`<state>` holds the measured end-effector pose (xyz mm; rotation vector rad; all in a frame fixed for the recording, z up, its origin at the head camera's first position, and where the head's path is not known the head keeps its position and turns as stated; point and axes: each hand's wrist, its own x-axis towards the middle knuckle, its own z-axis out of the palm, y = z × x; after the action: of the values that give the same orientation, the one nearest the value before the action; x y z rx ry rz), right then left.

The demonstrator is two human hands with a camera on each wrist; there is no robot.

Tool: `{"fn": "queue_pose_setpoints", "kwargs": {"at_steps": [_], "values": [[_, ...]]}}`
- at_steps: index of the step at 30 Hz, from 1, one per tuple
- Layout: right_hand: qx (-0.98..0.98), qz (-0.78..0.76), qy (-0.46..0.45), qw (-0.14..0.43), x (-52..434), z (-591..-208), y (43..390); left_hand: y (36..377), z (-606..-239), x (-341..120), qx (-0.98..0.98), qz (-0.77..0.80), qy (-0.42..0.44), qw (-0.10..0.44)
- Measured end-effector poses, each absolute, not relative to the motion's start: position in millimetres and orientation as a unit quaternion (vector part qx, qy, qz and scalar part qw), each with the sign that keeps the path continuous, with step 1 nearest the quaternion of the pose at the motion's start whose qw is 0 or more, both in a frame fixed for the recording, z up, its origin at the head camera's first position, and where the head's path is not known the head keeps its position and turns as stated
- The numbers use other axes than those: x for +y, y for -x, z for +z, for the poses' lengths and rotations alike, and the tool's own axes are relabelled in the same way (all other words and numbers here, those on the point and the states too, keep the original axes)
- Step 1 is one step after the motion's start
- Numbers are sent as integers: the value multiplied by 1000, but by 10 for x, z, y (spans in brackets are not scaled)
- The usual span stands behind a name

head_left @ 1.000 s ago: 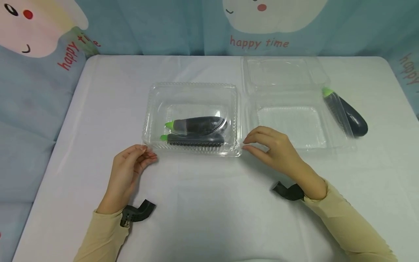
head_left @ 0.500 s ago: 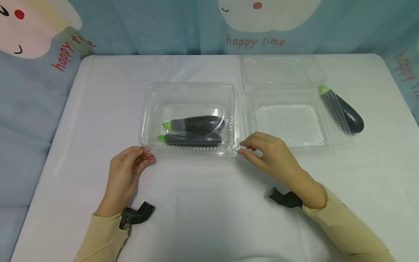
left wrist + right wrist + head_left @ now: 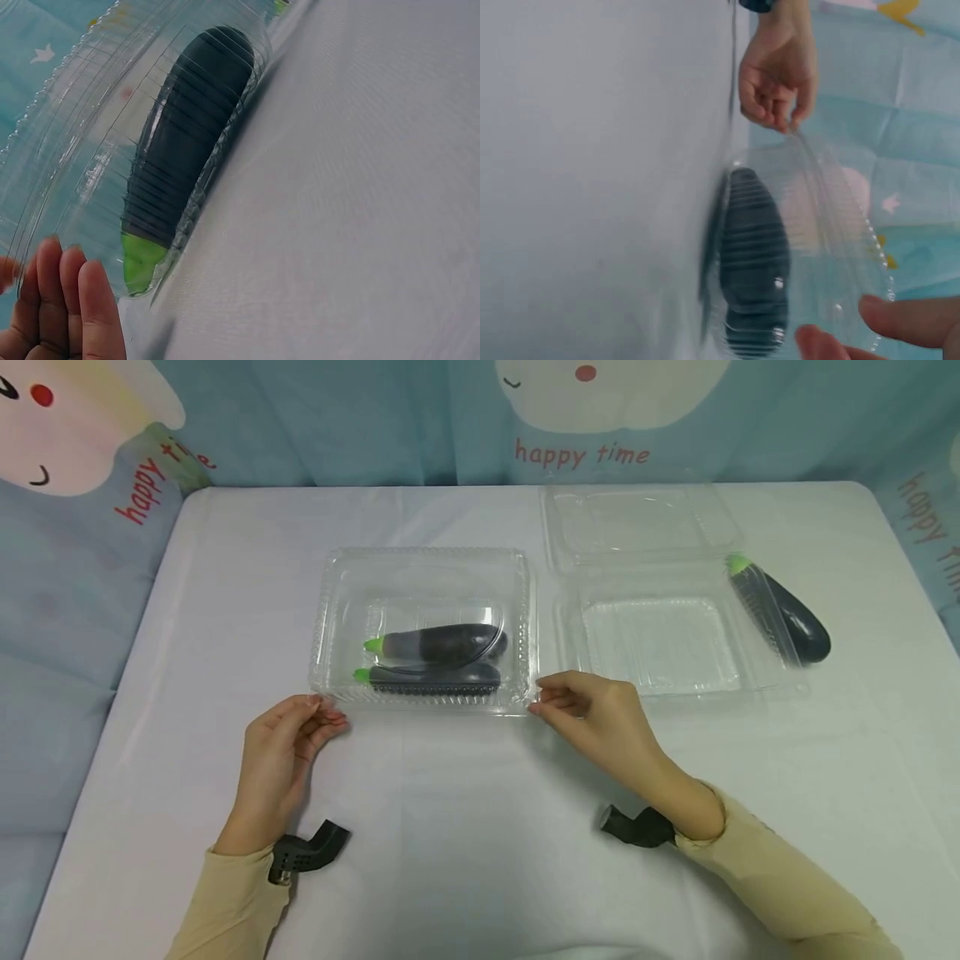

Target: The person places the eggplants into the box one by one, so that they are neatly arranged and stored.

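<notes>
L hand point(image 3: 281, 747) is pinching the near-left corner of a clear plastic rectangular box w/ a ribbed, beaded rim point(image 3: 423, 572), thumb and index meeting on the edge; its other fingers are sitting close together below the rim. R hand point(image 3: 611, 727) is bending thumb + index at the box's near-right corner, a small gap showing btwn the two tips; can't tell if they're actually gripping the rim. The box is standing on the white cloth-covered table point(image 3: 465, 827), L of centre, btwn the hands, its lid lying over the base.

Inside, along the near side, a dark eggplant-shaped item w/ bright green tip point(image 3: 450, 645) is lying w/ its tip pointing L. Head view is showing two such dark shapes thru the plastic; can't tell if that's 2 pcs or 1 + a reflection.

To the R, a second clear plastic box w/ lid folded back point(image 3: 660, 643) is lying open, lid toward the far edge. At its R side another dark green-tipped eggplant shape point(image 3: 808, 628) is lying at a slant, partly seen thru clear plastic.

Both arms are wearing beige sleeves point(image 3: 232, 902) and black curved wrist gadgets point(image 3: 311, 849). Behind, a light blue curtain w/ red "happy time" lettering point(image 3: 337, 427) is hanging.
</notes>
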<state>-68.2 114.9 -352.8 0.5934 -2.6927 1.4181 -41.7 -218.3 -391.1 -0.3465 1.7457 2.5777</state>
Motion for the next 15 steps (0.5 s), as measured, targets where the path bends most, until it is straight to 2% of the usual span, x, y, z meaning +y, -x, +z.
{"fn": "queue_pose_setpoints", "kwargs": {"at_steps": [6,15], "values": [[-856,492,-156,15,1095,-3525,732,422,-3895,-2196,541,834,114,-1],[-847,520,-79,-74,1047,-3422,868,422,-3893,-2202,540,833,120,-9]]}}
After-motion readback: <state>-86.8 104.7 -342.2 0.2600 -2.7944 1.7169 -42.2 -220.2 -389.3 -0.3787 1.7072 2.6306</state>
